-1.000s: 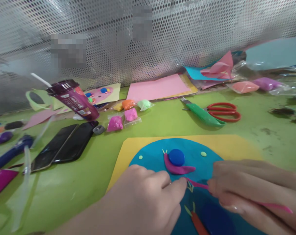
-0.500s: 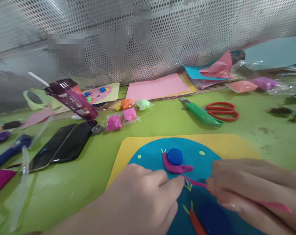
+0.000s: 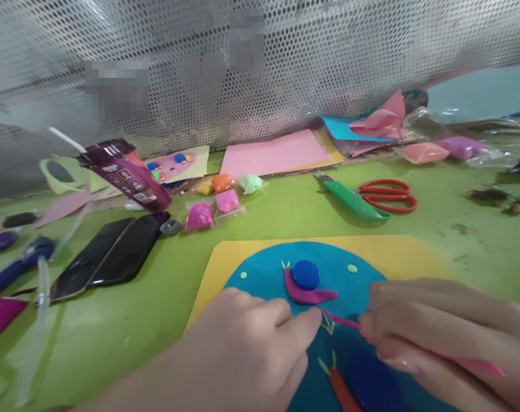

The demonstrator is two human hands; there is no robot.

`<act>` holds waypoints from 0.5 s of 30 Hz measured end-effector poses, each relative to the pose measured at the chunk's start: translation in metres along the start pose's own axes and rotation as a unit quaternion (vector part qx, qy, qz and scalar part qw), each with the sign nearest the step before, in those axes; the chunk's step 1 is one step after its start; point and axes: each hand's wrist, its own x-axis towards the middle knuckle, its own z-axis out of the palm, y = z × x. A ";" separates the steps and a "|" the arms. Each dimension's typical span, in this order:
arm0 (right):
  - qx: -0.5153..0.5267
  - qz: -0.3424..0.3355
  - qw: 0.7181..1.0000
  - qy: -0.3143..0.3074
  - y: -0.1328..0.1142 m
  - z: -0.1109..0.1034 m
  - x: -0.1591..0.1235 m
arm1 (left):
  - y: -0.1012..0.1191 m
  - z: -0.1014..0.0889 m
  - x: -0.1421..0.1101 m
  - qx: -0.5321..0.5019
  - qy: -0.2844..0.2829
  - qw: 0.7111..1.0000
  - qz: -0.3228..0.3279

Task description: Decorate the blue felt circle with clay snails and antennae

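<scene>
A thin pink clay strand (image 3: 343, 323) stretches between my two hands over a blue paper circle (image 3: 260, 258) glued on yellow paper (image 3: 217, 263). My left hand (image 3: 260, 337) is closed, its fingertips pressing the strand's left end beside small light-green clay blades (image 3: 329, 326). My right hand (image 3: 432, 337) pinches the strand further along, and its free end shows beneath the fingers. Just above them lies a magenta clay snail body (image 3: 305, 293) with a round blue shell (image 3: 306, 275). Below, a red-orange clay body (image 3: 344, 389) with green feelers adjoins a larger dark blue disc (image 3: 374, 380), partly hidden.
Beyond the paper lie a green-handled cutter (image 3: 352, 199) and red-handled scissors (image 3: 389, 195). Bagged clay (image 3: 200, 216), phones (image 3: 118, 249) and a tilted purple cup (image 3: 126, 174) are to the left. A perforated metal panel (image 3: 286, 68) borders the back, with pink paper (image 3: 277, 153) before it.
The view has shifted very slightly. Both hands keep the same hold on the pink strand, with almost no visible movement.
</scene>
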 end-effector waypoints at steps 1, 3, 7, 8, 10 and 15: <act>0.000 0.000 1.000 0.001 0.000 0.000 -0.001 | 0.000 0.000 0.000 0.000 -0.003 1.000 0.000; -0.004 -0.001 1.000 0.003 -0.001 0.001 -0.001 | 0.000 0.000 0.000 0.002 -0.005 1.000 0.001; -0.007 -0.001 1.000 0.006 0.000 0.001 0.000 | 0.000 -0.001 0.000 0.003 -0.005 1.000 0.004; -0.008 -0.001 1.000 0.008 0.000 0.001 0.001 | 0.000 -0.001 0.000 0.003 -0.006 1.000 0.002; -0.008 0.000 1.000 0.009 0.000 0.000 0.001 | 0.000 -0.001 0.000 0.001 -0.010 1.000 0.001; -0.017 -0.007 1.000 0.008 -0.001 0.001 0.001 | 0.000 -0.001 0.000 0.004 -0.011 1.000 0.005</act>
